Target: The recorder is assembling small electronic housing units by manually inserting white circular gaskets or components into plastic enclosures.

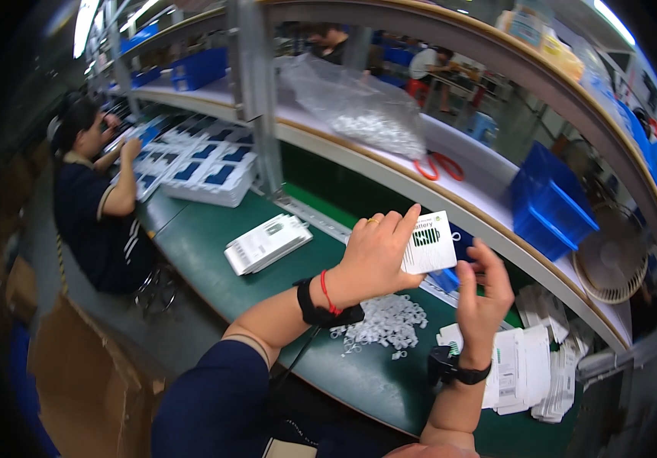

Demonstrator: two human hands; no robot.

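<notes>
My left hand (pixel 378 252) grips a flat white battery box (pixel 431 243) with green print, thumb below and fingers above, raised over the green bench. Just right of the box is my right hand (pixel 484 294), its thumb and fingers apart with nothing visible between them. On the bench below lies a loose heap of small white plastic pieces (pixel 386 322). Left of my left hand rests a stack of similar white boxes (pixel 269 243). Beyond my right wrist, more flat white boxes (pixel 523 366) lie in overlapping piles.
A shelf above the bench holds a clear bag of white pieces (pixel 378 126), red-handled scissors (pixel 439 166), a blue bin (pixel 550 202) and a fan (pixel 611 256). At left a co-worker (pixel 103 206) sits beside white trays (pixel 214 179) of dark items. An open cardboard box (pixel 84 374) stands lower left.
</notes>
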